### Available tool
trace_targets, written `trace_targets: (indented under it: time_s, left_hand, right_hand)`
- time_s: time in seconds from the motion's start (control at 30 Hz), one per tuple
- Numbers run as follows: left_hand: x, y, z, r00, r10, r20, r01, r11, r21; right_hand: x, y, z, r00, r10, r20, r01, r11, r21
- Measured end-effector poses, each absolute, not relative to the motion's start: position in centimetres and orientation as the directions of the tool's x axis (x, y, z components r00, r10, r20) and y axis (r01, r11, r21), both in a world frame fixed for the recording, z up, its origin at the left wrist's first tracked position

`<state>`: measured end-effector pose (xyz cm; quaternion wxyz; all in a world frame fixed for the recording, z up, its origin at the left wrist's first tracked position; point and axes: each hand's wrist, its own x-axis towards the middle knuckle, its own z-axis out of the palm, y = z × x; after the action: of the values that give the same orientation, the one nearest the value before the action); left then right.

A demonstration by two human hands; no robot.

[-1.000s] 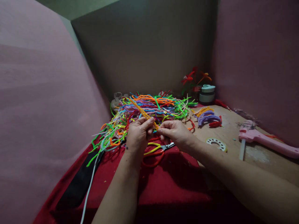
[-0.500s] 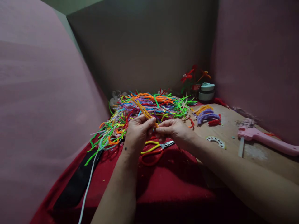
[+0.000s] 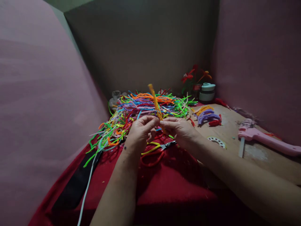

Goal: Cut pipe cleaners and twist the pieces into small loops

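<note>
since a second ago i've swung the orange pipe cleaner [image 3: 155, 103] from slanting left to nearly upright, left hand [image 3: 140, 133] and right hand [image 3: 180, 130] both pinching its lower end above the scissors [image 3: 157, 150], near the heap [image 3: 145, 110]; i judge twisting comes next.

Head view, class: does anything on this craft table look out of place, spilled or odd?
Yes. The pipe cleaners lie in a tangled heap spilling over the red cloth, some onto the scissors. Both hands pinch one orange pipe cleaner upright. The pink glue gun lies on its side.
</note>
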<state>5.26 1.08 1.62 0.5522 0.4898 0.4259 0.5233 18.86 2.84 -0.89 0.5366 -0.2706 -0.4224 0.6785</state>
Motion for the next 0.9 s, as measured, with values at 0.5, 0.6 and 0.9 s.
trace_targets:
  time_s: [0.5,0.6,0.9]
  left_hand:
    - [5.7,0.5,1.5,0.257,0.966,-0.014,0.13,-0.02,0.991]
    - [5.4,0.5,1.5,0.289,0.956,-0.052,0.149,0.008,0.989]
    - [5.6,0.1,2.2,0.254,0.966,-0.037,0.169,-0.007,0.986]
  right_hand:
    - [18.9,2.7,-0.6,-0.2,0.97,0.141,-0.549,0.008,-0.836]
    - [18.9,2.7,-0.6,-0.196,0.972,0.127,-0.537,0.002,-0.844]
    - [18.9,2.7,-0.4,-0.196,0.969,0.151,-0.554,0.018,-0.832]
